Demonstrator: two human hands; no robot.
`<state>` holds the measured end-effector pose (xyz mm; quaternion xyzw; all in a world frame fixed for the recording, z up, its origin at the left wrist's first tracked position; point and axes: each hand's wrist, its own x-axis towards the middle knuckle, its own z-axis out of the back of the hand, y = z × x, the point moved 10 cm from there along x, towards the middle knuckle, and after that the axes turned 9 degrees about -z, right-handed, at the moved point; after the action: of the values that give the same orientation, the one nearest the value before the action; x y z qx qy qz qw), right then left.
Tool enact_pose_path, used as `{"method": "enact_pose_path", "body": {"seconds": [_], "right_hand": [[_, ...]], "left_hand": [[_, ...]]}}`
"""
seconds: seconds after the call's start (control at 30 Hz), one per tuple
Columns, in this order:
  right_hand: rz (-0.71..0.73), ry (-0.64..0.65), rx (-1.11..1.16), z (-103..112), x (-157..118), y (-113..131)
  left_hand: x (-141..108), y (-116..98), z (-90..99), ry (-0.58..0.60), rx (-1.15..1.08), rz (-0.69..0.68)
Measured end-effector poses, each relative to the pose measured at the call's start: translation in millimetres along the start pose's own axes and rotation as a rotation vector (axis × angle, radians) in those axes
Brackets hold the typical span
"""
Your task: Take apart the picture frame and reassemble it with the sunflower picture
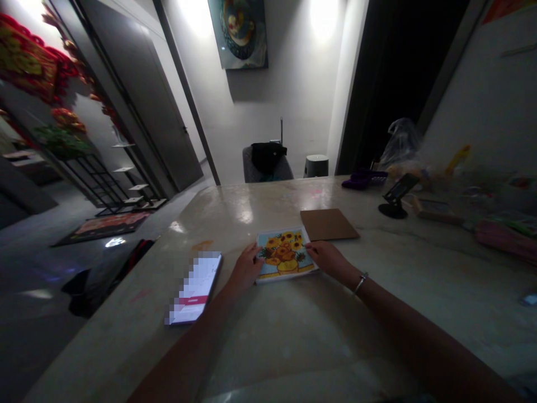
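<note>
A small sunflower picture (285,256) with a white border lies on the pale stone table (268,347). My left hand (246,267) grips its left edge, the thumb over the front. At the opposite edge, my right hand (329,258) pinches the border, and a silver bracelet (361,283) circles that wrist. Just behind the picture, to the right, is a flat brown board (329,224). A lit phone or tablet (197,288) lies to the left of my left forearm.
At the right stand a black phone stand (394,197), a small framed object (435,209), a purple item (363,179) and a clear plastic bag (403,148). Pink cloth (503,240) lies near the right edge. A chair (267,162) stands beyond the table's far edge.
</note>
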<state>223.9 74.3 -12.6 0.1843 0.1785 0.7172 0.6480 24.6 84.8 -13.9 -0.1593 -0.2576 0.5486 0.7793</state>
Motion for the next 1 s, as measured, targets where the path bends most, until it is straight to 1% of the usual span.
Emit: {"method": "enact_pose_path", "body": {"seconds": [0.1,0.2,0.37,0.5,0.6,0.87,1.0], "right_hand": [[0.032,-0.021,-0.148,-1.2,-2.6,5.0],[0.067,-0.035,-0.226,-2.2,-5.4,9.5],[0.107,-0.109,-0.255,2.2,-9.8,12.6],[0.099,-0.131,-0.237,1.6,-8.0,6.6],[0.095,-0.078,-0.209,-2.2,-4.9,-0.3],[0.181,0.158,-0.102,-2.9,-10.9,-4.5],[0.178,0.230,-0.060,-2.8,-13.6,-7.8]], "left_hand": [[-1.3,-8.9,-2.4,0.052,0.086,-0.035],[-3.0,-12.4,-3.7,0.086,0.140,-0.047],[-4.5,-15.1,-6.1,0.126,0.201,-0.106],[-5.1,-12.5,-8.2,0.152,0.240,-0.108],[-6.1,-11.4,-9.9,0.189,0.248,-0.120],[-14.6,-5.4,-13.1,0.392,0.244,-0.144],[-15.2,-3.2,-12.8,0.399,0.191,-0.147]]}}
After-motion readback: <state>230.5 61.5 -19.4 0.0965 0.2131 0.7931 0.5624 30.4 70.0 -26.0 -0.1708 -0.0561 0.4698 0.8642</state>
